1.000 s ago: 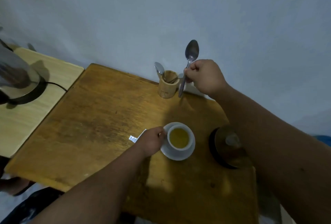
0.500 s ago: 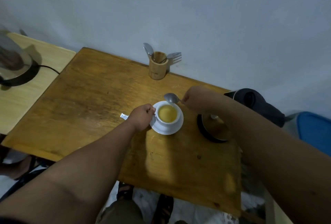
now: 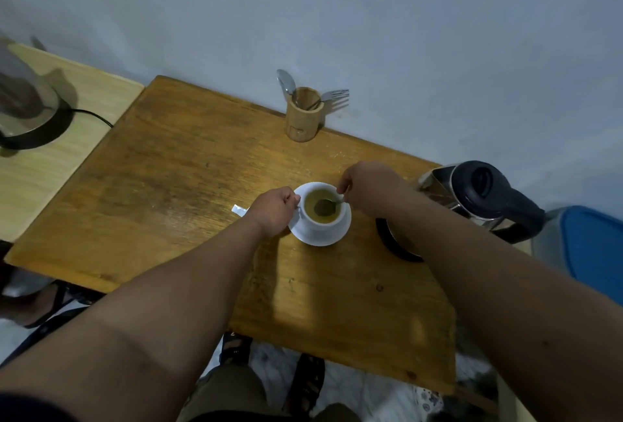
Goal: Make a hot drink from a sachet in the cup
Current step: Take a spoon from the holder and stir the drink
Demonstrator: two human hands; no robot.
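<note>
A white cup [image 3: 324,223] of yellowish drink stands on a white saucer [image 3: 320,236] in the middle of the wooden table [image 3: 175,192]. My left hand [image 3: 274,211] grips the cup's handle on its left side. My right hand [image 3: 365,185] pinches the handle of a metal spoon [image 3: 325,206], whose bowl dips into the liquid. A white sachet [image 3: 238,210] lies flat on the table just left of my left hand, partly hidden by it.
A wooden holder [image 3: 302,115] with a spoon and a fork stands at the wall. A steel kettle with a black lid [image 3: 485,195] and its round base [image 3: 394,239] sit right of the cup. Another kettle [image 3: 23,108] stands on the pale side table at left.
My right hand brought the spoon from the holder down to the cup and lowered its bowl into the drink. My left hand has stayed on the cup's handle.
</note>
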